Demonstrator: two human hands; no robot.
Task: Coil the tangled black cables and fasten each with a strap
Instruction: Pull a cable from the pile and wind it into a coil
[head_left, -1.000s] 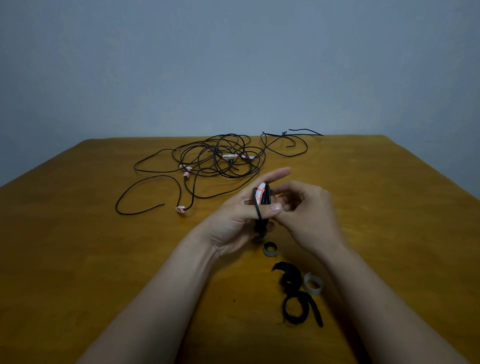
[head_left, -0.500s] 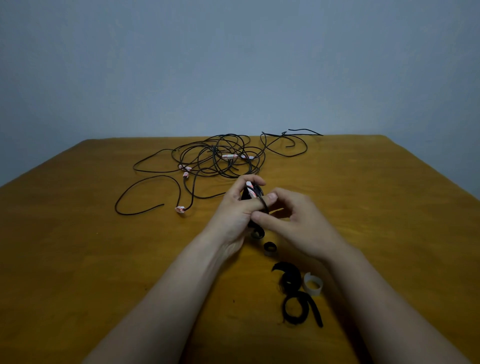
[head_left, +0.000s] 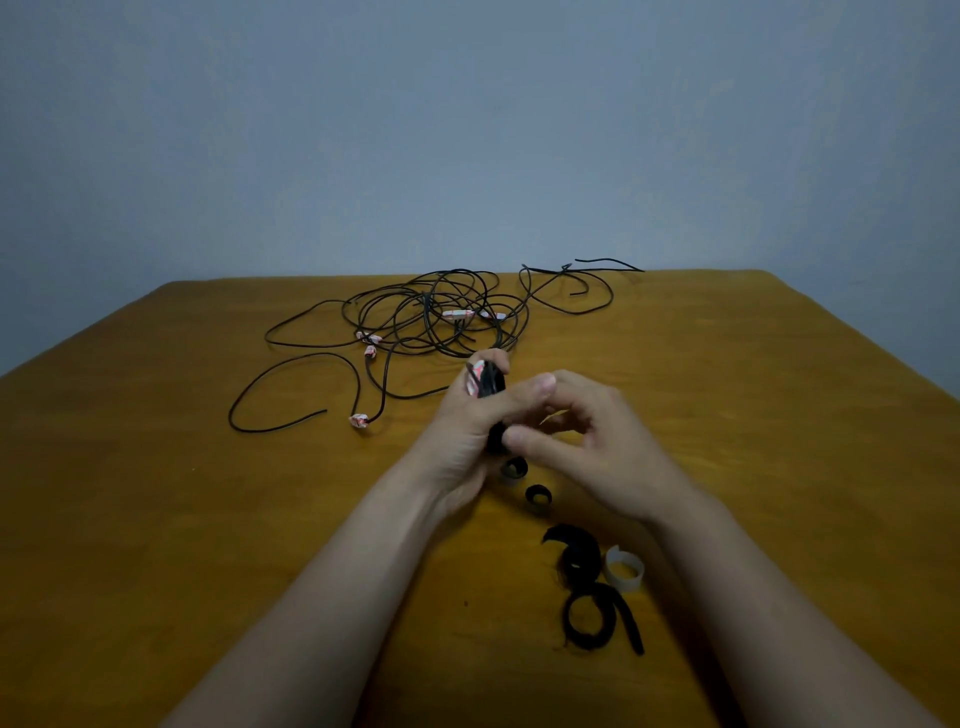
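Change vs. a second ago: the left forefinger, then stretched out past the bundle, is now curled over its top. The right thumb has dropped to the bundle's lower part.

Left hand (head_left: 462, 431): fingers and thumb wrapped round the coiled cable (head_left: 491, 387), held above the table (head_left: 156, 519) just nearer than the tangle of cables (head_left: 441, 317).
Right hand (head_left: 587, 441): fingers curled, thumb pinching the coil's near end. Whether a strap already lies under that thumb, cannot tell.

Orientation: the coil is seen edge-on. Its long axis runs away from the person, and the red-and-white tag (head_left: 474, 382) sits at the far, upper end.

Handling (judgement): thin cord, light, limp but springy, so the loops will likely fan open if the grip slackens. Best held across the waist with all turns squeezed together and the ends left free.

Near the hands lie two rolled black straps (head_left: 514, 467), with more black straps (head_left: 582, 561) and a white strap (head_left: 623, 571) closer in.
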